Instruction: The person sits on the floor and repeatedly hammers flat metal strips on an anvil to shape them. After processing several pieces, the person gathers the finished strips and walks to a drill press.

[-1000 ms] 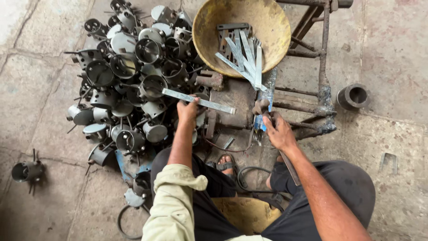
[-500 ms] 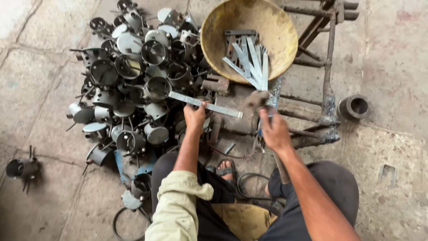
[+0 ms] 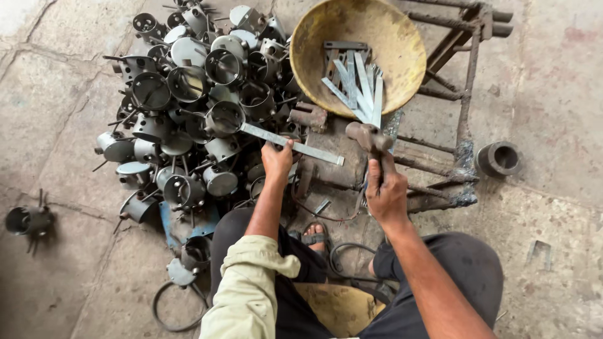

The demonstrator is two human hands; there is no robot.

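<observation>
My left hand (image 3: 277, 159) grips a flat metal strip (image 3: 317, 152) that lies slanted across a rusty metal block (image 3: 342, 169) in front of me. My right hand (image 3: 385, 191) is closed around the handle of a hammer, and the hammer head (image 3: 366, 135) is raised just above the block, right of the strip's end. Beyond the hammer stands a yellow bowl (image 3: 326, 31) holding several more flat strips (image 3: 358, 88).
A big pile of round metal cups with prongs (image 3: 188, 107) fills the floor at the left. One cup (image 3: 28, 220) lies apart at far left. A rusty iron frame (image 3: 465, 100) stands at right, a short pipe ring (image 3: 499, 158) beside it. My sandalled foot (image 3: 314, 237) is below the block.
The hammer has come up: its head, low by the block a second ago, now stands raised above it. My left hand still holds the strip in place.
</observation>
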